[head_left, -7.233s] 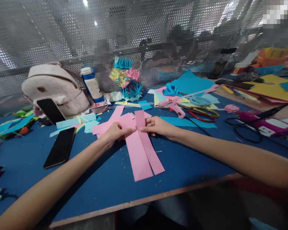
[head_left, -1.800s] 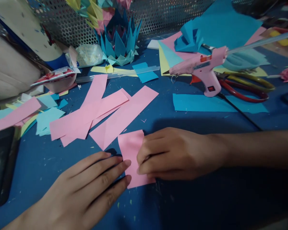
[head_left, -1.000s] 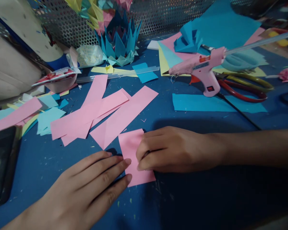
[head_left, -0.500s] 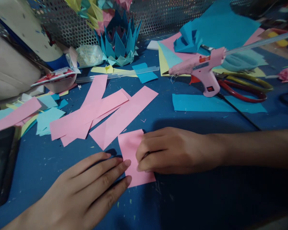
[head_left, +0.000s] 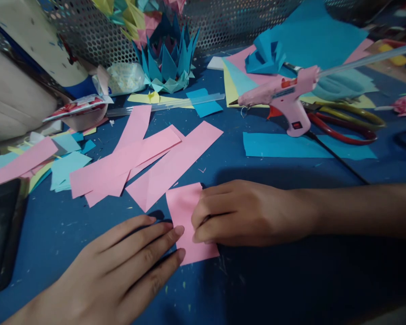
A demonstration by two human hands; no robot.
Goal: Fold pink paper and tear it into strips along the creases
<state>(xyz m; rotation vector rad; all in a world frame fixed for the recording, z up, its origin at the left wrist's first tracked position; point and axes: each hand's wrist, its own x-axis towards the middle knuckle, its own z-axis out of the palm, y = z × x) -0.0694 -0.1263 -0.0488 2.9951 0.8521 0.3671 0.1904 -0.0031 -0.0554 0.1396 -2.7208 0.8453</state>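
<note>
A small pink piece of paper (head_left: 187, 205) lies flat on the blue tabletop between my hands. My left hand (head_left: 131, 266) rests palm down with fingers stretched out, its fingertips on the paper's left edge. Across the right side of the sheet, my right hand (head_left: 240, 212) is closed, thumb and curled fingers pressed together against it. That hand covers the sheet's right edge, so I cannot see whether it is folded there. Just beyond, several pink paper strips (head_left: 179, 164) overlap one another.
A pink glue gun (head_left: 277, 95) with its cord lies over a blue paper strip (head_left: 277, 145), beside red-and-yellow-handled scissors (head_left: 345, 128). A folded blue paper ornament (head_left: 169, 58) stands at the back. Cut paper pieces (head_left: 69, 167) and a dark device (head_left: 3, 230) are at left.
</note>
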